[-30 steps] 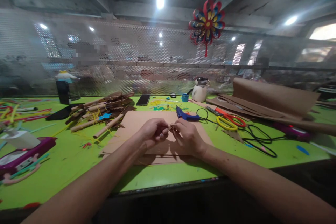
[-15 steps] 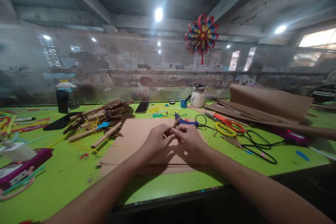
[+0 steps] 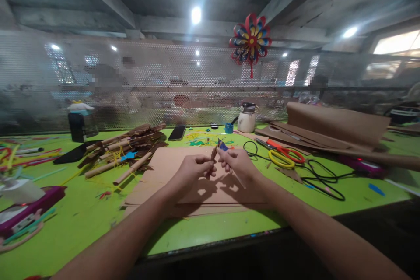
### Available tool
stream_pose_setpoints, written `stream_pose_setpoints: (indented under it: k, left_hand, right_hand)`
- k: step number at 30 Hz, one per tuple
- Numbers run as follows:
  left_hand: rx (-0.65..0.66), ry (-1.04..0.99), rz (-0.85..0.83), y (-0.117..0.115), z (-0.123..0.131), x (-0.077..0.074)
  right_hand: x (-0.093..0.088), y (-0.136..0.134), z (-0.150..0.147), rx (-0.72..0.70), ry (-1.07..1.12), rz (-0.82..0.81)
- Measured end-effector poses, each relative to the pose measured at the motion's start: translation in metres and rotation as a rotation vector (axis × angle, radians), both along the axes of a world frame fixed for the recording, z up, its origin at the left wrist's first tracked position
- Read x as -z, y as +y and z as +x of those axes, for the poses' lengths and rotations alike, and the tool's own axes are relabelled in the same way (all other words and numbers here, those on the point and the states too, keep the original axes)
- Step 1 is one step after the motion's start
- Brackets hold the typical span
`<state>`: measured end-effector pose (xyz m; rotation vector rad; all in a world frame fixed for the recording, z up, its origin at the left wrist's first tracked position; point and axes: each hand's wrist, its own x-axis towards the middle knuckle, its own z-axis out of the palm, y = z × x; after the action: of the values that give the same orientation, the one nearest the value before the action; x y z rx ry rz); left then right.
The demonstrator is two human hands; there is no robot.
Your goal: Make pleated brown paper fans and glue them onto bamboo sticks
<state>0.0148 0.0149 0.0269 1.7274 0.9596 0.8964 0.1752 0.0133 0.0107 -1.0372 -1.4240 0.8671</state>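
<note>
My left hand (image 3: 196, 169) pinches a small brown paper piece (image 3: 214, 154) over stacked sheets of tan paper (image 3: 164, 162). Close beside it, my right hand (image 3: 239, 163) is closed, its fingertips near the top of that piece. A dark blue pointed thing (image 3: 223, 145) shows just behind the right fingers, partly covered by them. Whether the right fingers hold it or the paper is hard to make out. Both hands cast shadows on the sheets.
Brown paper rolls (image 3: 131, 148) lie to the left, a phone (image 3: 177, 133) behind. At the right are yellow-handled scissors (image 3: 281, 159), black cable (image 3: 323, 179) and large brown sheets (image 3: 334, 127). A white jug (image 3: 246, 118) stands at the back; a purple power strip (image 3: 49, 199) is at left.
The hands have moved slightly apart, and the brown piece now stands more upright at my left fingertips. My right hand now covers much of the blue thing.
</note>
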Motion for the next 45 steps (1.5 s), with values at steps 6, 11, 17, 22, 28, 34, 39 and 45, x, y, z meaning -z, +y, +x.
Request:
stream_pose_setpoints:
  k: [6, 11, 17, 22, 28, 34, 39, 45]
  left_hand:
    - [-0.142, 0.211, 0.234, 0.005, -0.002, 0.01]
    - [-0.152, 0.452, 0.635, 0.005, -0.003, 0.018]
    - [-0.157, 0.501, 0.697, 0.003, -0.003, 0.02]
    - [-0.136, 0.469, 0.63, 0.003, -0.002, 0.024]
    - [-0.042, 0.375, 0.411, 0.0, 0.001, 0.02]
    - [0.159, 0.008, -0.043, -0.006, 0.011, 0.023]
    - [0.367, -0.337, -0.376, -0.007, 0.004, 0.016]
    - [0.495, -0.452, -0.515, 0.0, -0.009, 0.009]
  right_hand:
    - [-0.002, 0.004, 0.002, -0.107, 0.268, -0.118]
    - [0.004, 0.002, 0.0, -0.116, 0.189, -0.099]
    - [0.01, 0.005, 0.002, -0.189, 0.294, -0.201]
    - [0.014, 0.007, 0.0, -0.202, 0.243, -0.154]
    - [0.017, 0.005, 0.0, -0.132, 0.104, -0.072]
    - [0.011, -0.004, -0.003, -0.067, 0.117, -0.057]
    - [0.014, 0.002, -0.001, -0.073, 0.204, -0.101]
    - [0.003, 0.001, 0.007, -0.351, 0.416, -0.205]
